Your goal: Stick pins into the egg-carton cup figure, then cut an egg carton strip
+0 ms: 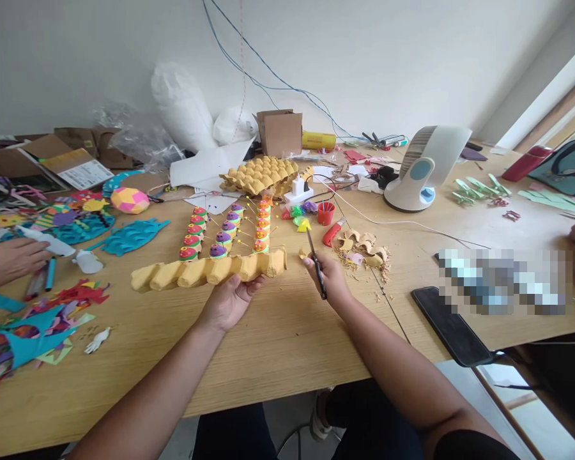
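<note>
My left hand (230,300) grips a long strip of yellow egg tray (208,273) from below, its row of cups lying crosswise just above the table. In my right hand (333,278) is a slim, black-handled knife (320,275), its tip pointing up and away. A small yellow scrap (303,253) shows at the fingertips of this hand, apart from the strip's right end. Behind the strip stand three painted caterpillars cut from egg tray: a red one (192,235), a purple one (227,231) and an orange one (263,223), with pins sticking out.
Uncut egg trays (259,172) are stacked at the back. A red cutter (334,232) and carton trimmings (367,249) lie to the right, near a phone (450,326) and a fan (424,166). Another person's hand (12,262) is at left, by a white bottle (48,241).
</note>
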Available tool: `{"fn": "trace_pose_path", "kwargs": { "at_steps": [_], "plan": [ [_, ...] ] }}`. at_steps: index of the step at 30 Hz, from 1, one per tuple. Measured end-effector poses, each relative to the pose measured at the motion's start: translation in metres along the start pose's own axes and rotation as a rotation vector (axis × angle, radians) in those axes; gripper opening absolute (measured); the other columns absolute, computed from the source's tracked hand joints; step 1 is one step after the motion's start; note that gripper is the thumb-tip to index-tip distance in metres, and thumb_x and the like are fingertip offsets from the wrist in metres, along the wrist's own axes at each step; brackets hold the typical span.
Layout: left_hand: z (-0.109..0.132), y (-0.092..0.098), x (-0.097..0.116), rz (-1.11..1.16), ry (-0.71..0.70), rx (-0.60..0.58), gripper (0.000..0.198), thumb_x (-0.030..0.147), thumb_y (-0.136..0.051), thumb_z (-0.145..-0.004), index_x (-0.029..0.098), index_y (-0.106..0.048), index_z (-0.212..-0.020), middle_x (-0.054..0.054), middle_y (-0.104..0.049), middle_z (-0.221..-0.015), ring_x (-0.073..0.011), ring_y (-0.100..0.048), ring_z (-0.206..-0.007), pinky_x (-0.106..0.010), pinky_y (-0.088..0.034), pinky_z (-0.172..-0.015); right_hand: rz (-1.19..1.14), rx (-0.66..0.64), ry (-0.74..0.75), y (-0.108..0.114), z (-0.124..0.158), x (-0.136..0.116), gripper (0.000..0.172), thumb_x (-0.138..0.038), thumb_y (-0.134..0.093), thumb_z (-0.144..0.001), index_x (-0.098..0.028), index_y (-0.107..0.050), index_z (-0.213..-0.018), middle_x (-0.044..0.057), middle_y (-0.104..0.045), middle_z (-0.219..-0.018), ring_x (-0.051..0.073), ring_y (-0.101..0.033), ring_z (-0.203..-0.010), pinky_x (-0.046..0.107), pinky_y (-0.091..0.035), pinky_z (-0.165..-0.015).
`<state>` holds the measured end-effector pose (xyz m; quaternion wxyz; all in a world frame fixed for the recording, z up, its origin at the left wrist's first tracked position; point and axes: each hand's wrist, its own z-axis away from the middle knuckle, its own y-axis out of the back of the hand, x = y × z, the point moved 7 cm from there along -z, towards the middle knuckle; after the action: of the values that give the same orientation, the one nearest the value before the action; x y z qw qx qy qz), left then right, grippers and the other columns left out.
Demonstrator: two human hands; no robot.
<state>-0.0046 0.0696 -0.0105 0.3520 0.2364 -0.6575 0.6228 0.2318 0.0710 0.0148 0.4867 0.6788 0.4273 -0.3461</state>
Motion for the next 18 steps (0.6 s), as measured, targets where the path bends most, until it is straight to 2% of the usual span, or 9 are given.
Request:
{"fn": "trace_pose_path", "kwargs": {
  "at_steps": [4, 8, 10, 13, 16, 18],
  "plan": [
    [0.0, -0.001, -0.001, -0.006, 0.001, -0.014, 0.043, 0.036, -0.094, -0.063, 0.018, -0.074, -0.096, -0.004, -0.08, -0.091, -0.0171, -0.076, -0.077, -0.02, -0.064, -0.066, -0.126, 0.102, -0.073, 0.006, -0.005, 0.011, 0.047, -0.067, -0.053, -0.089, -0.021, -0.053, -0.078, -0.004, -0.042, -0.059, 0.012, -0.042, -0.055, 0.023, -0.033, -0.052],
    [0.001, 0.002, -0.005, -0.045, 0.0, -0.073, 0.042, 0.038, -0.09, -0.068, 0.019, -0.073, -0.102, -0.004, -0.079, -0.095, -0.017, -0.075, -0.078, -0.022, -0.063, -0.067, -0.221, 0.07, -0.15, -0.003, -0.005, 0.02, 0.05, -0.072, -0.05, -0.088, -0.023, -0.053, -0.08, -0.006, -0.043, -0.053, 0.011, -0.041, -0.046, 0.023, -0.033, -0.045],
    [0.002, 0.004, -0.008, -0.075, 0.021, -0.138, 0.041, 0.039, -0.088, -0.072, 0.021, -0.073, -0.106, -0.004, -0.078, -0.097, -0.0176, -0.074, -0.078, -0.026, -0.062, -0.069, -0.227, 0.042, -0.174, -0.006, -0.004, 0.019, 0.048, -0.07, -0.056, -0.086, -0.023, -0.054, -0.08, -0.006, -0.044, -0.05, 0.011, -0.042, -0.043, 0.023, -0.032, -0.043],
    [0.007, 0.004, -0.016, -0.146, 0.089, -0.296, 0.04, 0.042, -0.085, -0.075, 0.024, -0.073, -0.108, -0.005, -0.077, -0.101, -0.0205, -0.073, -0.084, -0.034, -0.061, -0.076, -0.234, 0.016, -0.203, -0.006, -0.003, 0.016, 0.044, -0.065, -0.065, -0.082, -0.022, -0.055, -0.082, -0.006, -0.05, -0.049, 0.012, -0.046, -0.042, 0.022, -0.035, -0.043],
    [0.015, 0.0, -0.023, -0.259, 0.146, -0.455, 0.041, 0.045, -0.084, -0.075, 0.023, -0.072, -0.107, -0.007, -0.075, -0.103, -0.0249, -0.072, -0.094, -0.04, -0.058, -0.084, -0.263, 0.024, -0.239, -0.003, -0.004, 0.017, 0.042, -0.06, -0.072, -0.077, -0.022, -0.056, -0.089, -0.002, -0.064, -0.057, 0.013, -0.055, -0.047, 0.022, -0.04, -0.045],
    [0.019, -0.002, -0.026, -0.337, 0.159, -0.494, 0.045, 0.045, -0.084, -0.074, 0.022, -0.071, -0.11, -0.008, -0.074, -0.107, -0.0283, -0.07, -0.103, -0.046, -0.055, -0.093, -0.251, 0.04, -0.257, -0.002, -0.006, 0.022, 0.042, -0.055, -0.075, -0.074, -0.023, -0.055, -0.093, 0.0, -0.07, -0.065, 0.015, -0.06, -0.051, 0.023, -0.042, -0.047]
  ]
}}
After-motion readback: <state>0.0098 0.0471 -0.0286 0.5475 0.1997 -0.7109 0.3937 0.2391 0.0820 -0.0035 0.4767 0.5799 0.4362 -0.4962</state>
